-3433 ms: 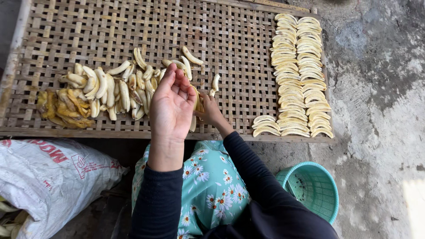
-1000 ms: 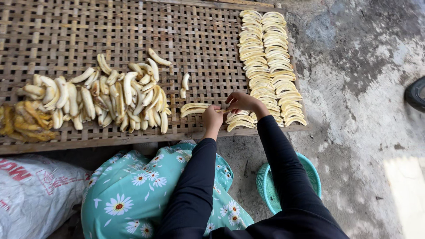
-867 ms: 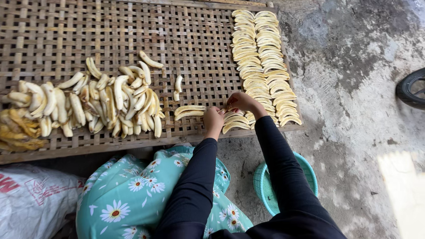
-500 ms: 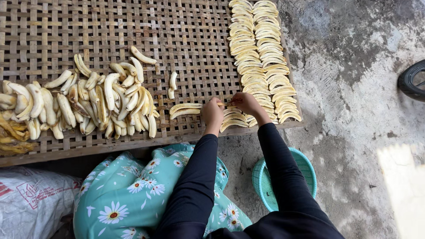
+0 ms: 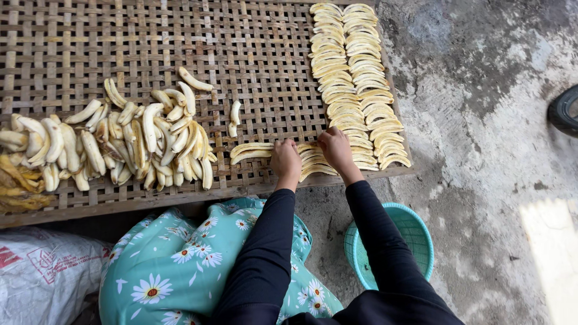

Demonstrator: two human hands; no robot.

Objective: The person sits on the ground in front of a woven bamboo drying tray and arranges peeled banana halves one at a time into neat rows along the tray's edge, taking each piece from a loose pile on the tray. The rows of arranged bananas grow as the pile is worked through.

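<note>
Two hands, left hand [image 5: 286, 161] and right hand [image 5: 336, 148], press flat on pale banana slices [image 5: 313, 157] on woven bamboo tray [image 5: 120, 36]; fingers pressed together, pinching nothing. Keep rows tight.

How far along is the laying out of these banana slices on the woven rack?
Done: two long rows of slices along the rack's right side. In hand: left hand and right hand placing slices in a third row. Left: the peeled-banana heap.
</note>
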